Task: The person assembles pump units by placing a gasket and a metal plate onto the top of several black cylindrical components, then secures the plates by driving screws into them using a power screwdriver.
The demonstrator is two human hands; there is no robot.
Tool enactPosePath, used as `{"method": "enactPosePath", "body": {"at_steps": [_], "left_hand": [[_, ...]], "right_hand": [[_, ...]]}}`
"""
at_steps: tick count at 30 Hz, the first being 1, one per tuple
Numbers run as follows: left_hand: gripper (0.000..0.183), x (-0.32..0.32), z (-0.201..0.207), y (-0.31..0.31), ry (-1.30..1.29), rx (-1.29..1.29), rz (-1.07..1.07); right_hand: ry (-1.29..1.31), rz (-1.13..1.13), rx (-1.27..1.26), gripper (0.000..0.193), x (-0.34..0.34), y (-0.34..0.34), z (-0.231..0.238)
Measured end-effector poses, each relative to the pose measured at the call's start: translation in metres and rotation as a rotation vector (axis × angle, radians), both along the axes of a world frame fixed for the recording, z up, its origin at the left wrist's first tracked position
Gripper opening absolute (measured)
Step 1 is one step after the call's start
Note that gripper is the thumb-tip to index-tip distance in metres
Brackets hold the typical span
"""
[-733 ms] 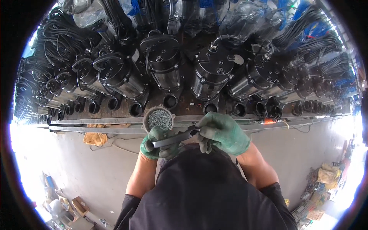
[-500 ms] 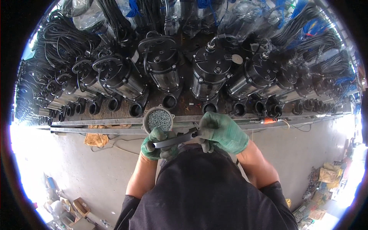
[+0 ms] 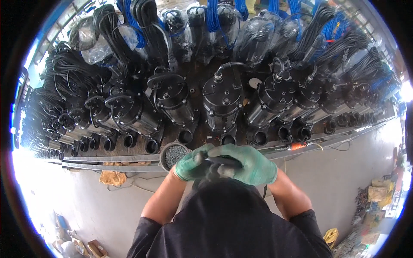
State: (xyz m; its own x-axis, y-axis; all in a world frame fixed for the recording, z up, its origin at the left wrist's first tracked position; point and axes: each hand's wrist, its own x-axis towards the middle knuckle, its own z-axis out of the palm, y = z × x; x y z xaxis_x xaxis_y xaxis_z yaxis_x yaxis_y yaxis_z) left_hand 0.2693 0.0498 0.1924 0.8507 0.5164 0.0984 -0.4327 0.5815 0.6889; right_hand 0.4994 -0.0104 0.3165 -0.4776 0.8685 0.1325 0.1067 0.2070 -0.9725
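Setting: workshop with a grey floor [image 3: 120,210], seen from above, and a long wooden tabletop [image 3: 118,153] with metal rails along its near edge.
Hands: 2, in green-coated gloves, meeting near the tabletop's near edge; the right hand [image 3: 251,163] is clamped on a dark part, while the left hand [image 3: 192,163] is close against its left end, its grip too blurred to tell.
Dark part [image 3: 226,161]: 1 piece, between the 2 hands, mostly covered by fingers; its outline is unclear.
Handling: best done, it seems, with 1 hand as a firm support and the other making small turns, fingertips clear of the edges and the piece clear of the bowl's rim.
Bowl [image 3: 161,160]: round, grey, just beside the left hand, holding many small metal screws [image 3: 175,154]; probably best left unbumped.
Orange-bodied item [image 3: 297,146]: at the near rail, to the right.
Black-topped cylinders [image 3: 223,92]: a long row standing on the tabletop, round black ports [image 3: 185,136] facing the worker.
Background: clear-wrapped units [image 3: 256,36], black cable bundles [image 3: 109,30] and blue cords [image 3: 213,15].
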Motion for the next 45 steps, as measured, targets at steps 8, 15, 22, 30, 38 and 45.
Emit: {"method": "enactPosePath", "body": {"at_steps": [8, 15, 22, 30, 38, 45], "left_hand": [[0.046, 0.094, 0.127, 0.125, 1.034, 1.508, 1.034], [0.031, 0.138, 0.105, 0.163, 1.040, 1.339, 0.852], [0.039, 0.151, 0.105, 0.138, 0.947, 1.501, 0.945], [0.052, 0.138, 0.133, 0.049, 0.413, 1.225, 0.477], [0.053, 0.114, 0.132, 0.018, 0.849, 0.854, 0.552], [0.041, 0.057, 0.130, -0.020, 0.987, 0.918, 0.729]], "right_hand": [[0.080, -0.380, -0.097, 0.044, 0.055, -0.034, -0.009], [0.230, -0.458, -0.269, 0.053, 0.079, -0.062, -0.015], [0.143, -0.591, -0.370, 0.043, 0.101, -0.058, -0.001], [-0.024, -0.428, -0.160, 0.018, 0.113, 0.002, 0.047], [-0.114, -0.204, 0.296, 0.028, 0.134, 0.068, 0.037], [-0.519, -1.523, 0.656, 0.087, 0.318, 0.206, 0.071]]}}
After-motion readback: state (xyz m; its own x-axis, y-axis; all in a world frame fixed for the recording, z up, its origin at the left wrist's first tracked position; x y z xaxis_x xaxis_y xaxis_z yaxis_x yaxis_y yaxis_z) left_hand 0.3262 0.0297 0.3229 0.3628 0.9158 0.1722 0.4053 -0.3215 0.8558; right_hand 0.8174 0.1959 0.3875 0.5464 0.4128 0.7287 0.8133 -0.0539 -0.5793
